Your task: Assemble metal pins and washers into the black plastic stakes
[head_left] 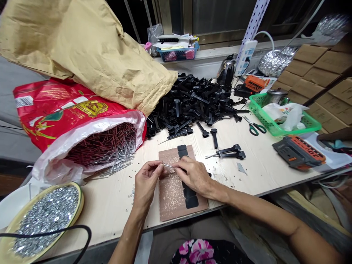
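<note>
A thin silvery metal rod (168, 166) spans the gap between my two hands. My left hand (147, 179) pinches one end between thumb and fingers. At the other end, my right hand (195, 176) has its fingers closed on the rod; its fingertips are partly hidden. Both hands are over a brown board (169, 209) speckled with pale chips and bearing a row of black rounded pads (191, 202). Just right of the board, black plastic T-headed pieces (229, 150) lie with thin rods. Behind stands a large heap of similar black pieces (192, 104).
At left, a red bag (74, 106) spills many thin rods (107, 146), near a yellow bowl (78, 207) of metal washers (46, 216). Green-handled scissors (255, 127), a green basket (288, 132) and a battery pack (299, 152) are at right. A dark cable (68, 228) crosses the bowl.
</note>
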The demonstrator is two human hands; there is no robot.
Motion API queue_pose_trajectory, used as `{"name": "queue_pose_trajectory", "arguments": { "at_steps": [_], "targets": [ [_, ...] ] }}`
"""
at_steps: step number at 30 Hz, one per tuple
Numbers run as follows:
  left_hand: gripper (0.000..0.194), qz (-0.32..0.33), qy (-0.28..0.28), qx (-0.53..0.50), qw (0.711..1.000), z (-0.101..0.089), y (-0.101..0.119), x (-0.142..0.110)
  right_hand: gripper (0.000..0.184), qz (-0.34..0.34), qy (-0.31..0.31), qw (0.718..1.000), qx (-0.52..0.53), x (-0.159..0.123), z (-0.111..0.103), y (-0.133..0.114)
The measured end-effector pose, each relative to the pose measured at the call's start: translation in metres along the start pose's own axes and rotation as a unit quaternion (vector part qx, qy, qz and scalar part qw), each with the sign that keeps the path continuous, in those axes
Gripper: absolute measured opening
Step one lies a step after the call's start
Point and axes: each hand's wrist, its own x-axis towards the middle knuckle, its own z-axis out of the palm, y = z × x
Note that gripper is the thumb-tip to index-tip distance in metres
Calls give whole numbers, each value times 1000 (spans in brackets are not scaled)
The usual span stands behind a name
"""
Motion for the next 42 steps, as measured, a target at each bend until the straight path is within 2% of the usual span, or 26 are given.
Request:
{"name": "queue_pose_trajectory", "arguments": {
  "at_steps": [3, 6, 9, 13, 15, 21, 27, 32, 36, 39, 42],
  "targets": [
    [34, -49, -25, -44, 997, 2, 1, 2, 24, 2, 1, 1000, -8, 0, -4, 1],
    [36, -69, -48, -63, 994, 3, 1, 2, 23, 7, 3, 1000, -26, -1, -6, 1],
    [33, -60, -53, -32, 996, 4, 1, 1, 21, 2, 9, 998, -54, -2, -6, 1],
    [31, -23, -26, 29, 999, 6, 0, -1, 24, -15, 11, 995, -101, -3, -6, 3],
    [32, -25, -24, 32, 999, 7, 2, -1, 23, -23, 13, 994, -104, -3, -4, 5],
    [35, -73, -64, 19, 995, 6, 9, 0, 23, -116, 44, 968, -218, -3, 1, 13],
    [37, -69, -63, 37, 995, 6, 9, -1, 20, -34, -3, 995, -99, 0, -8, 12],
    [39, -89, -59, 7, 994, 11, 7, 0, 19, -74, 26, 990, -121, 1, -7, 13],
    [40, -99, -57, -4, 993, 16, 5, -1, 17, -70, 29, 991, -110, 1, -8, 20],
    [44, -86, -65, 18, 994, 17, 2, -2, 17, -75, 30, 992, -94, 5, -16, 35],
    [45, -46, -75, 55, 995, 16, -4, 0, 18, -82, 20, 990, -112, 15, -25, 55]
  ]
}}
